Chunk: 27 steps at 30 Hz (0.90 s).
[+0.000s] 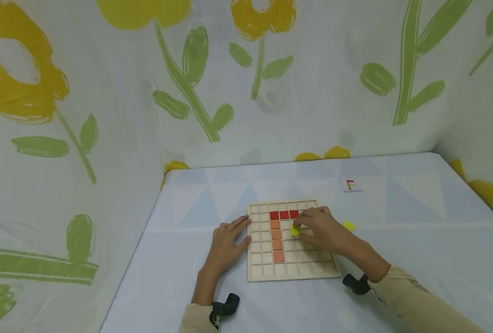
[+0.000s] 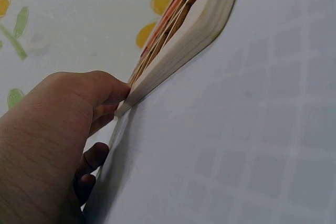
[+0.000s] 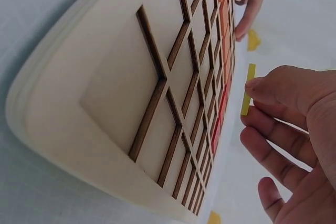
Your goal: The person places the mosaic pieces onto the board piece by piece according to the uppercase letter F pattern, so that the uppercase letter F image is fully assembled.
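Note:
A wooden grid board (image 1: 256,273) lies on the table. In its squares sit a row of three red tiles (image 1: 284,215) and a column of several orange tiles (image 1: 276,245) below the leftmost one. Between thumb and fingertips my right hand (image 1: 323,230) pinches a thin yellow tile (image 3: 249,89), held over the board just below the red row. My left hand (image 1: 225,247) rests with extended fingers at the board's left edge, thumb touching its side. The left wrist view shows that thumb (image 2: 113,85) against the board's edge.
Another yellow piece (image 1: 349,225) lies right of the board, partly behind the right wrist. Farther back is a small card (image 1: 351,184) with a printed coloured grid pattern. A flower-patterned cloth wall (image 1: 304,115) stands behind the pale table (image 1: 167,286).

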Each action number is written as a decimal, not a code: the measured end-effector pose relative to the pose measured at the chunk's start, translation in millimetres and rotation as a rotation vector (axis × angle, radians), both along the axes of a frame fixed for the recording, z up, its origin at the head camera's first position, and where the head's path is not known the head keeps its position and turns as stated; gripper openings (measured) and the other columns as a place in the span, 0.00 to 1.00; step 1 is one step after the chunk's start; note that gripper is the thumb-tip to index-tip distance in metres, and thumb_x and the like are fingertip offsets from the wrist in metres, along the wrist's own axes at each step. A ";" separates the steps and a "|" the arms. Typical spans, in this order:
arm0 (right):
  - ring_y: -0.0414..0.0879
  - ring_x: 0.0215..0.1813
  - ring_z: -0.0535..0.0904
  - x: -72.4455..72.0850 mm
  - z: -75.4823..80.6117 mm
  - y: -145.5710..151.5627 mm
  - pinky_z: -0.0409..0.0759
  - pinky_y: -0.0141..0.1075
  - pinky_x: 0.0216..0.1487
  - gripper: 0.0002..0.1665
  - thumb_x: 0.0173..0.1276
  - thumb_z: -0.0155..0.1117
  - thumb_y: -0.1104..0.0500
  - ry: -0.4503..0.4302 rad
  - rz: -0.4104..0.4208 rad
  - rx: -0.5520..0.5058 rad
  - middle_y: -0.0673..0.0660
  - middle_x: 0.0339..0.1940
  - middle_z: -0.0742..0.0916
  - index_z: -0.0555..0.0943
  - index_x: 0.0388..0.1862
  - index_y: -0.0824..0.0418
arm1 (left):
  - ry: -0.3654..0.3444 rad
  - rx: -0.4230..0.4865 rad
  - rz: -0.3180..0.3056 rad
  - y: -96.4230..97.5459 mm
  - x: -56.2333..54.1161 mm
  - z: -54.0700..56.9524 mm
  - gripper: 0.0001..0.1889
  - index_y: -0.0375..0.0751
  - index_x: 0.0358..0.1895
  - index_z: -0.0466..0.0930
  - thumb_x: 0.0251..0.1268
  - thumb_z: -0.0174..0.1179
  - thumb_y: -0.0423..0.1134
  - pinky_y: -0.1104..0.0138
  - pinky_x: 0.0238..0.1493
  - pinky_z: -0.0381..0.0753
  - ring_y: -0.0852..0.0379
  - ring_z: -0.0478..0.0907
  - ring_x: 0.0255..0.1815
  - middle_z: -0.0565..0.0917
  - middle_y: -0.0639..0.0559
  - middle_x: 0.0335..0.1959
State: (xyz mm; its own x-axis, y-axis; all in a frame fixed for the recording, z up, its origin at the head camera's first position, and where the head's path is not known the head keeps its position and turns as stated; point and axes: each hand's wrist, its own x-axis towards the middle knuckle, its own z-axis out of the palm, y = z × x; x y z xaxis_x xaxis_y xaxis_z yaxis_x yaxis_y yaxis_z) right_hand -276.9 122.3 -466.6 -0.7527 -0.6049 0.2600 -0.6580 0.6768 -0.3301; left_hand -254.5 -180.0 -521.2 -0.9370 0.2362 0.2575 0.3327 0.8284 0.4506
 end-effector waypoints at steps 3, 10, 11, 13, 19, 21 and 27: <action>0.49 0.52 0.80 -0.5 -0.9 -2.4 0.67 0.49 0.53 0.12 0.57 0.78 0.60 0.006 0.010 -0.005 0.48 0.44 0.87 0.87 0.41 0.53 | 0.003 0.008 -0.004 0.0 0.5 0.6 0.26 0.52 0.71 0.74 0.70 0.58 0.49 0.56 0.52 0.65 0.56 0.70 0.49 0.70 0.61 0.73; 0.49 0.53 0.80 -3.3 -2.8 -8.7 0.68 0.51 0.55 0.12 0.58 0.77 0.60 0.004 0.037 0.007 0.48 0.44 0.87 0.87 0.41 0.54 | -0.015 0.005 -0.019 -1.6 -0.9 1.2 0.26 0.52 0.71 0.73 0.71 0.58 0.50 0.56 0.51 0.65 0.56 0.70 0.49 0.69 0.62 0.73; 0.49 0.54 0.80 -4.4 -2.3 -10.1 0.68 0.51 0.55 0.12 0.58 0.77 0.60 0.003 0.035 0.009 0.48 0.44 0.87 0.87 0.41 0.55 | -0.013 0.001 -0.019 -2.1 -2.0 1.8 0.26 0.52 0.71 0.73 0.71 0.58 0.50 0.56 0.51 0.65 0.56 0.70 0.49 0.69 0.61 0.73; 0.49 0.53 0.80 -7.3 -1.6 -13.2 0.67 0.51 0.55 0.11 0.58 0.76 0.61 0.003 0.032 0.009 0.49 0.43 0.87 0.87 0.41 0.55 | -0.006 -0.001 -0.015 -3.6 -4.5 3.2 0.26 0.52 0.71 0.73 0.72 0.58 0.50 0.56 0.52 0.65 0.55 0.71 0.50 0.69 0.61 0.73; 0.49 0.53 0.79 -11.2 1.0 -19.8 0.66 0.48 0.53 0.11 0.59 0.76 0.61 -0.001 0.036 0.017 0.50 0.44 0.87 0.87 0.41 0.56 | -0.006 0.021 -0.012 -6.9 -8.3 3.0 0.26 0.53 0.71 0.74 0.71 0.58 0.50 0.55 0.53 0.64 0.54 0.71 0.51 0.69 0.63 0.73; 0.49 0.53 0.80 -10.3 0.4 -20.0 0.66 0.48 0.52 0.11 0.59 0.76 0.61 -0.003 0.036 0.024 0.50 0.44 0.88 0.88 0.41 0.56 | -0.021 0.024 -0.022 -6.1 -7.9 1.0 0.26 0.54 0.71 0.73 0.71 0.58 0.50 0.55 0.53 0.64 0.55 0.71 0.51 0.68 0.63 0.74; 0.48 0.50 0.81 -10.3 -5.3 -20.8 0.68 0.49 0.53 0.10 0.58 0.75 0.62 0.025 0.052 0.055 0.49 0.42 0.87 0.88 0.40 0.55 | -0.034 0.024 -0.023 -2.7 -6.3 -1.4 0.27 0.54 0.72 0.72 0.72 0.56 0.51 0.55 0.53 0.64 0.54 0.71 0.52 0.68 0.62 0.74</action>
State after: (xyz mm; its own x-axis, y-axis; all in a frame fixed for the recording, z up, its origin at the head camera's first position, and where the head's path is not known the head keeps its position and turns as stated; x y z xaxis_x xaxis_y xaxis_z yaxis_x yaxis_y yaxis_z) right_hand -287.2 101.6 -471.9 -0.7136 -0.6568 0.2438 -0.7003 0.6583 -0.2762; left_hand -260.8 -182.8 -522.6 -0.9397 0.2518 0.2316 0.3356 0.8097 0.4814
